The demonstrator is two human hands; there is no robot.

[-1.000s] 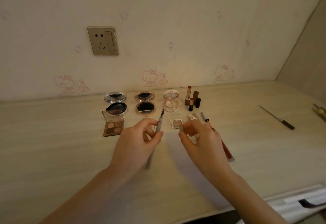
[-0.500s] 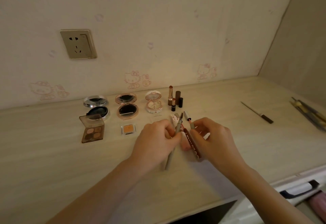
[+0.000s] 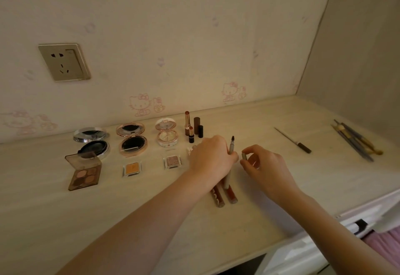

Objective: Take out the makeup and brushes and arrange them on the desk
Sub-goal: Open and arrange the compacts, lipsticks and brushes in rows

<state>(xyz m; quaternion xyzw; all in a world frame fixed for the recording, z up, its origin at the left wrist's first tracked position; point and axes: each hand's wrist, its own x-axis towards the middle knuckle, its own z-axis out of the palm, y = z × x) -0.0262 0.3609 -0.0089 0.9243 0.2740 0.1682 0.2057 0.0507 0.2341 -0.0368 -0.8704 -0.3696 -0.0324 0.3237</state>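
Observation:
My left hand (image 3: 211,158) grips a grey brow pencil (image 3: 231,148) with its spoolie brush tip pointing up, just above the desk (image 3: 43,220). My right hand (image 3: 266,166) pinches the pencil's small grey cap (image 3: 244,156) a little to the right of it. Two reddish lip gloss tubes (image 3: 225,195) lie under my left hand. Behind stand open compacts (image 3: 131,139), a highlighter (image 3: 167,134), lipsticks (image 3: 191,128), an eyeshadow palette (image 3: 84,172) and two small single shadows (image 3: 132,168).
A thin liner pencil (image 3: 293,140) lies at the right, and several brushes (image 3: 357,140) lie near the side wall. A wall socket (image 3: 63,62) sits above the desk. An open drawer (image 3: 368,231) shows at the lower right edge.
My hands have moved apart: the cap is now off the pencil and held to its right. The view has shifted left and both hands have moved right over the lip glosses.

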